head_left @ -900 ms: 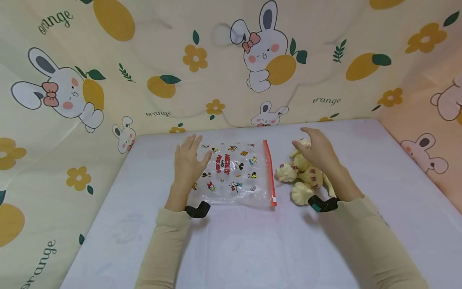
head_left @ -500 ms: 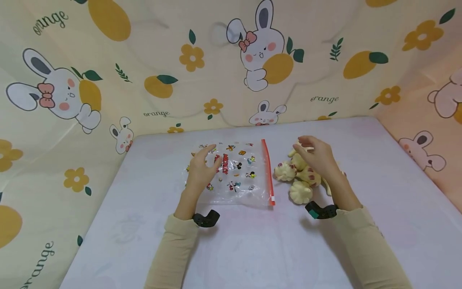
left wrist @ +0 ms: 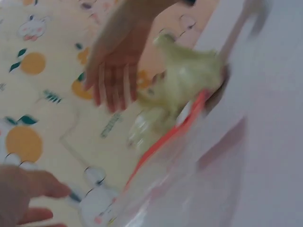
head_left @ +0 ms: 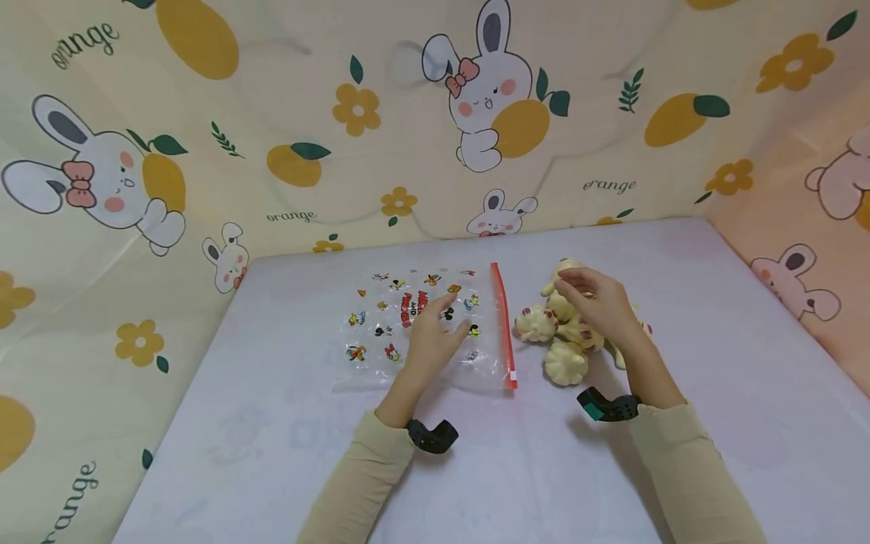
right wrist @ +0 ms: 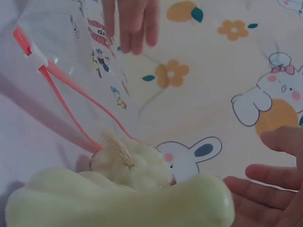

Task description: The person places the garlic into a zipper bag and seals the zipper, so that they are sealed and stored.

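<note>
Bag [head_left: 384, 321] on table [head_left: 272, 431], garlic bulbs [head_left: 578, 332] at its 3 o'clock, left hand [head_left: 433, 340] over bag, right hand [head_left: 603, 306] over bulbs (their 2 o'clock side), backdrop [head_left: 401, 143] at 12 o'clock.

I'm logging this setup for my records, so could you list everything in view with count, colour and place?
bag: one, clear with coloured prints and a red zip edge, on the table
garlic bulbs: at least five, cream with reddish marks, heaped right of the bag
table: one, whitish, under everything
backdrop: cream with rabbit and orange prints, behind the table
wrist devices: two, black, one at each wrist
sleeves: two, beige, on the forearms
hands: two, bare; left over the bag, right over the garlic bulbs
</note>
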{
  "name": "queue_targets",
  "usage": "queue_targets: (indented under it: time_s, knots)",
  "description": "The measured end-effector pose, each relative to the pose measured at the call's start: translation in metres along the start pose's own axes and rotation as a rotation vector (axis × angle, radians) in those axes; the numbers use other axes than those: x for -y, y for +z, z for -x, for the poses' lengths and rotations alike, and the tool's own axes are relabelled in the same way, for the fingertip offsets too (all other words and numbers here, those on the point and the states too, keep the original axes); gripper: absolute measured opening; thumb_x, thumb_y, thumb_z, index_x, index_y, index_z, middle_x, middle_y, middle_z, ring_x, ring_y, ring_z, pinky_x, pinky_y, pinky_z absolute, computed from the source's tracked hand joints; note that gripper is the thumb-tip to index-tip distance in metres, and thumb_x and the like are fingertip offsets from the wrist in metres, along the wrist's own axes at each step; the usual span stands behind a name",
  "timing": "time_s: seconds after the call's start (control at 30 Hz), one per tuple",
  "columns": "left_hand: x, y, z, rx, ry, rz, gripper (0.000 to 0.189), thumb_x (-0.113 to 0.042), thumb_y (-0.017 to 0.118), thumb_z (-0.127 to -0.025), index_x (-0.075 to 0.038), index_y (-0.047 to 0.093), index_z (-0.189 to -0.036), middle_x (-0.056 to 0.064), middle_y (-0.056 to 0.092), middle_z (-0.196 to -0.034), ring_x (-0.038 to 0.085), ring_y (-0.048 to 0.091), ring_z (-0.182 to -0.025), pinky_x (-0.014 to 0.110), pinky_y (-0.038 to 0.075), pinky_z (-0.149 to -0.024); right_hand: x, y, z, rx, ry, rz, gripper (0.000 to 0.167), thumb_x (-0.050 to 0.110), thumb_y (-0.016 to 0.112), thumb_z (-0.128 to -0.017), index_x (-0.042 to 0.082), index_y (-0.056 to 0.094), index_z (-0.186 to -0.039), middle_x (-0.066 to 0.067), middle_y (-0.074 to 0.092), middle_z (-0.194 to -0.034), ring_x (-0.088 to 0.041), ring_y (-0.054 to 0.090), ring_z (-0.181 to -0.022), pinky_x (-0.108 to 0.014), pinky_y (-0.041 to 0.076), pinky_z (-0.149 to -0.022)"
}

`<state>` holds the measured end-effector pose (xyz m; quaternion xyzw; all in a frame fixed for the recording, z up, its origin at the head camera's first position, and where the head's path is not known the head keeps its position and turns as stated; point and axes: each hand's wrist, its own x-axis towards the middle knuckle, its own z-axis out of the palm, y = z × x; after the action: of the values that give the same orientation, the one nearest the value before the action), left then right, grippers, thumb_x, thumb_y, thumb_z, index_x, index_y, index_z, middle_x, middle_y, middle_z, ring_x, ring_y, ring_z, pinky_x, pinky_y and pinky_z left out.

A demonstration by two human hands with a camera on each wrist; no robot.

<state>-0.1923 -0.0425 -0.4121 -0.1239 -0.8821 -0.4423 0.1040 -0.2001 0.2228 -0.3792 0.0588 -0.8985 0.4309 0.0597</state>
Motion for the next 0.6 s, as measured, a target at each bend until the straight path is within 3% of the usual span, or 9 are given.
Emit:
queue_targets:
  time_s: [0.1,0.2,0.33,0.47,0.6]
  knots:
    - [-0.010,0.018,0.003,-0.006,-0.018,-0.088,0.043,-0.016,0.073,-0.083,0.001,0.060,-0.121,0.016,0.065,-0.121,0.029,0.062,-0.113,0.038,0.052,-0.100,0.000,-0.001,0.000,0.013,0.002,-0.015,0.042,0.032,0.051,-0.100,-0.001,0.058,-0.125,-0.023,0.067,-0.116,0.005,0.056,-0.090,-0.007,0.045,-0.068]
    - [-0.020,0.034,0.005,-0.035,-0.044,-0.166,0.039,-0.021,0.077,-0.081,-0.003,0.063,-0.113,0.011,0.065,-0.113,0.024,0.062,-0.105,0.034,0.054,-0.092,0.000,-0.003,0.001,0.012,-0.019,-0.036,0.042,0.030,0.051,-0.100,-0.003,0.057,-0.125,-0.026,0.067,-0.113,0.017,0.051,-0.082,-0.006,0.046,-0.068]
    - [-0.029,0.051,0.006,-0.070,-0.108,-0.204,0.043,-0.028,0.080,-0.078,-0.006,0.063,-0.110,0.008,0.065,-0.110,0.023,0.061,-0.104,0.035,0.053,-0.089,-0.001,-0.004,0.002,-0.008,-0.061,-0.070,0.040,0.026,0.051,-0.100,-0.006,0.057,-0.124,-0.030,0.067,-0.110,0.019,0.053,-0.080,-0.006,0.051,-0.070]
    - [-0.033,0.063,0.005,-0.049,-0.176,-0.197,0.049,-0.036,0.080,-0.077,-0.008,0.060,-0.112,0.006,0.061,-0.113,0.021,0.056,-0.107,0.034,0.050,-0.090,-0.002,-0.005,0.002,-0.012,-0.073,-0.079,0.038,0.024,0.052,-0.100,-0.006,0.058,-0.123,-0.031,0.066,-0.110,0.018,0.055,-0.081,-0.007,0.053,-0.071]
    - [-0.032,0.071,0.006,-0.059,-0.182,-0.258,0.052,-0.037,0.084,-0.072,-0.011,0.057,-0.108,0.003,0.059,-0.109,0.018,0.053,-0.102,0.031,0.048,-0.086,-0.003,-0.006,0.002,-0.014,-0.066,-0.078,0.039,0.025,0.052,-0.100,-0.006,0.058,-0.123,-0.031,0.066,-0.111,0.016,0.056,-0.081,-0.008,0.054,-0.071]
